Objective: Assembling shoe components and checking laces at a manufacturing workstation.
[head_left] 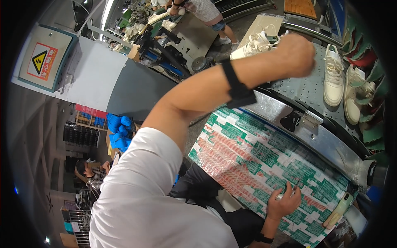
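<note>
- Head view, far left: a grey cabinet (45, 58) carries a yellow triangle warning sign; below it a stack of blue moulded parts (119, 131) sits on shelving.
- Centre: the left hand (294, 54) is raised over the perforated metal conveyor (304, 89), fingers curled into a fist. It is closed against the heel of a white sneaker (253, 44); whether it truly grips the shoe cannot be confirmed, as the knuckles hide the contact.
- That sneaker lies on its side at the upper edge of the conveyor, toe pointing left, laces loose, cream-white upper and sole.
- A black strap (236, 84) circles the left forearm.
- Lower centre-right: the right hand (284, 202) rests on a work surface covered in green, red and white printed paper (248, 153), fingers clenched around a small silvery tool (289, 191), possibly a pen or blade.
- Right: two further white sneakers (333, 74) lie sole-down on the conveyor, well apart from both hands.
- Count: three sneakers, one tool.
- Lower right: a yellow-green phone (340, 208) lies on the printed paper, near the right hand.
</note>
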A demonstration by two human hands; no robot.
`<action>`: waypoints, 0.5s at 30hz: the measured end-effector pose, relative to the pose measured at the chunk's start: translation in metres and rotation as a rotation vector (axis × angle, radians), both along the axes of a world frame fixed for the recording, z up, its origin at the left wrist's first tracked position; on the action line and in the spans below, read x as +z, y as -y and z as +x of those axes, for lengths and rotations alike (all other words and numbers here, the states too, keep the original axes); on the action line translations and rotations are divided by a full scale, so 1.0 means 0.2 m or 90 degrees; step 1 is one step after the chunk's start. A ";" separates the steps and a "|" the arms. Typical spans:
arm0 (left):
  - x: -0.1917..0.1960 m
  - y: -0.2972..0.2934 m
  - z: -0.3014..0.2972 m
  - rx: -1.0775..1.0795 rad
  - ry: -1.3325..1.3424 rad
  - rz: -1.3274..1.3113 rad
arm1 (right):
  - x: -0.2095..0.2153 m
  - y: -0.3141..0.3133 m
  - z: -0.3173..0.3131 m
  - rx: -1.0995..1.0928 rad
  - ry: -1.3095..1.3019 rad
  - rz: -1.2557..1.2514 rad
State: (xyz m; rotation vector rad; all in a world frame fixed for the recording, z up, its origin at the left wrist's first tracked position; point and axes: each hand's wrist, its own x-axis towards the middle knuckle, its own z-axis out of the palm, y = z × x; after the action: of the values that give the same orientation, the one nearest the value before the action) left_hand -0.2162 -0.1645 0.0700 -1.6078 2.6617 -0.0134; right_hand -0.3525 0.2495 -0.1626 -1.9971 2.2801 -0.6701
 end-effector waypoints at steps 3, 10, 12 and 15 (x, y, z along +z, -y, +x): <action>-0.28 0.21 -0.21 -0.019 -0.133 0.014 | -0.02 0.02 0.01 0.008 0.003 -0.011; -0.76 0.37 -0.68 0.238 -0.369 0.254 | -0.03 0.03 0.01 0.013 0.007 -0.033; -0.79 0.34 -0.72 0.279 -0.411 0.301 | -0.03 0.02 0.00 0.011 -0.001 -0.021; -0.80 0.35 -0.76 0.363 -0.469 0.305 | -0.04 0.01 0.00 0.013 -0.004 -0.024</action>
State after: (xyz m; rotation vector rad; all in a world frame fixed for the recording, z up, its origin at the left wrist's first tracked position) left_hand -0.3683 -0.2351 -0.0909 -2.3941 2.1416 1.3354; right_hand -0.3518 0.2465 -0.1697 -2.0390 2.2639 -0.7110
